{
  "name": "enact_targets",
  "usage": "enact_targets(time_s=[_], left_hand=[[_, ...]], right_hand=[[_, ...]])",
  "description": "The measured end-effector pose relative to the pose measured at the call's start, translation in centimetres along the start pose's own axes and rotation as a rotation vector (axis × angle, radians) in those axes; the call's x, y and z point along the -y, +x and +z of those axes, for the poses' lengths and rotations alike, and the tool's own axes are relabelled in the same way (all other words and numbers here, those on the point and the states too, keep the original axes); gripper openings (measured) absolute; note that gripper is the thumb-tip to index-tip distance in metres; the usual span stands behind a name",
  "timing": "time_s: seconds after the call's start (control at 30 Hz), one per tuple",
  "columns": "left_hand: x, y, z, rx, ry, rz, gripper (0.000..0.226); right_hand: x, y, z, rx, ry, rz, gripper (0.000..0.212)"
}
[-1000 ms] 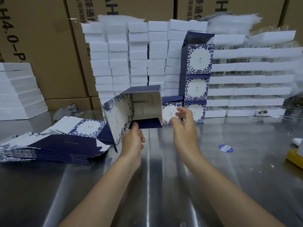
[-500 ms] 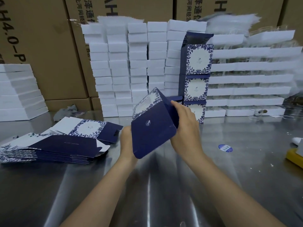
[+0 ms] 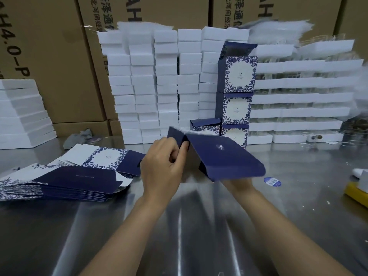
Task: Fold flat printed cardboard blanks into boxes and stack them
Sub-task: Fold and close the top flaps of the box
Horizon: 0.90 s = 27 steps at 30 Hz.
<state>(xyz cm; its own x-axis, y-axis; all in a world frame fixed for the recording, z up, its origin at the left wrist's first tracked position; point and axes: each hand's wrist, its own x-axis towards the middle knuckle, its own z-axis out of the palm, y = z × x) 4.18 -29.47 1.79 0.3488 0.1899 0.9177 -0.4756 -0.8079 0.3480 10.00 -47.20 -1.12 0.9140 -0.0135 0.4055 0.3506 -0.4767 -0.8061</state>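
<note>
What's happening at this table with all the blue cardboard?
A person is folding a navy cardboard box by hand above the steel table. The left hand pinches a flap at the box's left end, while the right hand supports it from beneath, its fingers hidden. A pile of flat blanks lies to the left. Finished boxes stand stacked three high at the back, with one more beside them.

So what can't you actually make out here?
Head view:
- Right hand: fingers hidden under the box; grip unclear.
- Box logo: too small to read.
- Sticker print: too small.
- Yellow thing: cut off by the right edge.
- Carton lettering: cut off by the top edge.
</note>
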Motion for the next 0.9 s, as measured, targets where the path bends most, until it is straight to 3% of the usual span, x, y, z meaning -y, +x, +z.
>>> enact_targets(time_s=[0.07, 0.13, 0.23, 0.37, 0.4, 0.47, 0.5, 0.6, 0.67, 0.8, 0.9], left_hand=[[0.2, 0.0, 0.1, -0.035, -0.002, 0.005, 0.032], [0.4, 0.0, 0.2, -0.046, 0.018, 0.024, 0.019], [0.6, -0.2, 0.5, -0.008, -0.011, -0.004, 0.045], [-0.9, -0.4, 1.0, 0.021, -0.335, -0.391, 0.078], [-1.1, -0.5, 1.2, 0.064, -0.405, -0.52, 0.074], [-1.2, -0.3, 1.4, 0.223, -0.51, -0.782, 0.043], [-1.3, -0.2, 1.4, 0.311, -0.542, -0.886, 0.028], [-1.6, -0.3, 1.6, 0.445, -0.63, -0.988, 0.04], [-2.0, -0.3, 1.5, 0.427, -0.704, -0.98, 0.044], [-2.4, -0.3, 1.4, 0.334, -0.795, -1.017, 0.042], [-2.8, -0.4, 1.3, 0.281, -0.809, -1.032, 0.041]], right_hand=[[2.3, 0.4, 0.0, -0.099, 0.142, 0.062, 0.033], [3.2, 0.5, -0.2, -0.13, 0.313, 0.043, 0.028], [2.9, 0.0, -0.1, -0.11, 0.509, 0.13, 0.027], [4.7, -0.1, 0.0, -0.06, 0.729, 0.213, 0.032], [5.1, 0.0, 0.1, -0.044, 0.782, 0.245, 0.034], [5.8, -0.2, 0.5, -0.056, 0.867, 0.292, 0.035], [5.7, -0.2, 0.7, -0.072, 0.865, 0.292, 0.036], [5.5, -0.4, 0.7, -0.065, 0.873, 0.291, 0.03], [5.3, -0.4, 0.7, -0.033, 0.966, 0.324, 0.027], [5.4, -0.5, 1.0, -0.004, 0.746, 0.282, 0.037], [6.1, -1.1, 1.3, 0.093, 0.752, 0.283, 0.042]])
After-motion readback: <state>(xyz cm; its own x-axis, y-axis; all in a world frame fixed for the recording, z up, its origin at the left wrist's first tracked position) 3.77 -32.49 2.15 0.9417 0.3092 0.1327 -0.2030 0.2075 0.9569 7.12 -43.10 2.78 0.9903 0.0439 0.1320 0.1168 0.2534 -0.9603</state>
